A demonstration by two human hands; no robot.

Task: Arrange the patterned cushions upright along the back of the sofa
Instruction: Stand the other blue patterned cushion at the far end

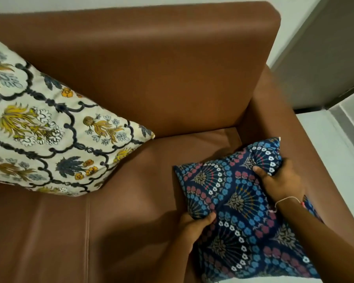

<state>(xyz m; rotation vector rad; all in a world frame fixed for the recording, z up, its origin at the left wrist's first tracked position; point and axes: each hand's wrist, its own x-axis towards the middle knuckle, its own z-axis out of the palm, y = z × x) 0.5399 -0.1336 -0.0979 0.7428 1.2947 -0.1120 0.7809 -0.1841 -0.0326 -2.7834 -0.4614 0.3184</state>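
A dark blue cushion (239, 203) with blue, pink and white flower patterns lies tilted on the right end of the brown sofa seat (131, 190), near the armrest. My left hand (194, 225) grips its near left edge. My right hand (280, 180) clutches its far right edge, a thin string bracelet on the wrist. A cream cushion (45, 127) with yellow flowers and dark scroll lines leans against the sofa back (151, 68) at the left, partly cut off by the frame edge.
The sofa's right armrest (294, 139) runs beside the blue cushion. Beyond it are a pale floor (325, 150) and a grey door or panel (325, 58). A seam divides the seat cushions at the lower left.
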